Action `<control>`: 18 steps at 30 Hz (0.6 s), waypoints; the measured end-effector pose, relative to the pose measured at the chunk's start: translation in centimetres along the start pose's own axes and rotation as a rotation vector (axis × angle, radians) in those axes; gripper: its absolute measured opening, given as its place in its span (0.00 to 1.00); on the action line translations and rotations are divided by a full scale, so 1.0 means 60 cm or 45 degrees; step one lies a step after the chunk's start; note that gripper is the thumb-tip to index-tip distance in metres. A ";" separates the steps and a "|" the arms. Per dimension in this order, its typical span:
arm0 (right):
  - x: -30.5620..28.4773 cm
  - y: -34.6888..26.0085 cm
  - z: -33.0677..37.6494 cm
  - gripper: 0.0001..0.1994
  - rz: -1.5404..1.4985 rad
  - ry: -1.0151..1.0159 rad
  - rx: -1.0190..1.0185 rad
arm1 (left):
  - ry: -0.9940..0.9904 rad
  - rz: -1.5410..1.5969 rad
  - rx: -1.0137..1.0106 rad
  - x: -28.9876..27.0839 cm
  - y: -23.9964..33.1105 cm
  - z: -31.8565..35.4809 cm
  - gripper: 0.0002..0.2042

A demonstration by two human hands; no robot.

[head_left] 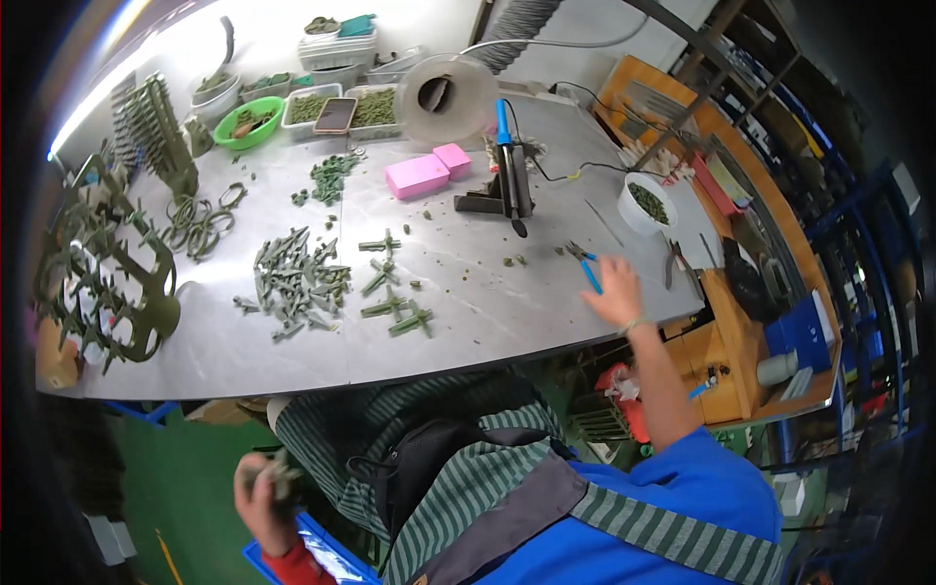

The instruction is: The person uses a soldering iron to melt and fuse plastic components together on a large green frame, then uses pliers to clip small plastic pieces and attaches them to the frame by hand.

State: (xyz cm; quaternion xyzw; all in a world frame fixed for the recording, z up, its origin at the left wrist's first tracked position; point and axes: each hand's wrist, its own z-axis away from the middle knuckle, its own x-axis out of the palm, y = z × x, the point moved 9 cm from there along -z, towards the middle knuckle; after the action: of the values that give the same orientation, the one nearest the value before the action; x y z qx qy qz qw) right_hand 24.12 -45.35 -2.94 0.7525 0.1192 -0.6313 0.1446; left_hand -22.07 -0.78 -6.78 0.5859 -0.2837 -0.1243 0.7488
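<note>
My right hand reaches over the table's right part, fingers spread beside a pair of small cutting pliers with blue handles. The pliers lie on the tabletop, and whether the fingers touch their handles is hard to tell. Below the table's front edge, at the lower left, my left hand is closed around grey-green cast-looking pieces, blurred and partly covered by the fingers. Several cross-shaped green pieces lie in the middle of the table. To their left is a heap of similar grey-green pieces.
A blue-handled soldering iron rests in a black stand, near pink blocks and a translucent hood. Branched green trees stand at the left. Bins of green bits, a green bowl and a phone line the back. A white tub stands right.
</note>
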 end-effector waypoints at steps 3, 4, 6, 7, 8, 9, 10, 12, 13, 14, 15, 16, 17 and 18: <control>0.029 0.092 -0.044 0.40 -0.187 -0.038 -0.066 | -0.632 -0.671 0.375 0.255 0.047 -0.012 0.09; 0.051 0.108 -0.053 0.41 -0.402 -0.184 -0.070 | -0.786 -0.743 0.331 0.323 0.029 -0.011 0.11; 0.046 0.124 -0.060 0.40 -0.484 -0.165 -0.160 | -1.010 -0.792 0.566 0.457 0.007 0.004 0.13; 0.044 0.130 -0.056 0.39 -0.504 -0.192 -0.174 | -1.037 -0.805 0.623 0.509 -0.011 0.003 0.14; 0.044 0.131 -0.049 0.39 -0.530 -0.208 -0.160 | -1.059 -0.811 0.707 0.555 -0.027 0.001 0.14; 0.049 0.133 -0.044 0.35 -0.470 -0.249 -0.100 | -1.022 -0.878 0.800 0.592 -0.041 -0.008 0.14; 0.051 0.128 -0.039 0.32 -0.441 -0.262 -0.090 | -0.983 -0.943 0.894 0.621 -0.053 -0.019 0.14; 0.052 0.129 -0.029 0.29 -0.538 -0.249 0.014 | -1.000 -1.103 0.849 0.661 -0.093 -0.050 0.16; 0.047 0.128 -0.023 0.26 -0.667 -0.194 0.039 | -1.003 -1.281 0.759 0.670 -0.119 -0.066 0.17; 0.051 0.130 -0.015 0.26 -0.671 -0.217 0.068 | -1.009 -1.272 0.794 0.675 -0.123 -0.071 0.17; 0.041 0.129 -0.010 0.24 -0.830 -0.138 0.059 | -1.061 -1.285 0.789 0.679 -0.129 -0.074 0.20; 0.038 0.132 -0.003 0.22 -0.965 -0.092 0.106 | -1.111 -1.313 0.783 0.679 -0.133 -0.076 0.22; 0.031 0.125 0.003 0.22 -1.011 -0.071 0.055 | -1.116 -1.325 0.772 0.672 -0.131 -0.080 0.22; 0.046 0.135 0.017 0.20 -1.312 -0.199 0.225 | -1.047 -1.282 0.903 0.660 -0.109 -0.080 0.23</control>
State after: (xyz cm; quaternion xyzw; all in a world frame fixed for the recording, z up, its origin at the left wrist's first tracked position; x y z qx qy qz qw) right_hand 26.61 -53.23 -5.27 0.5563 0.4090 -0.6825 -0.2399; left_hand 13.65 -19.32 -2.66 0.7580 -0.2611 -0.5631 0.2004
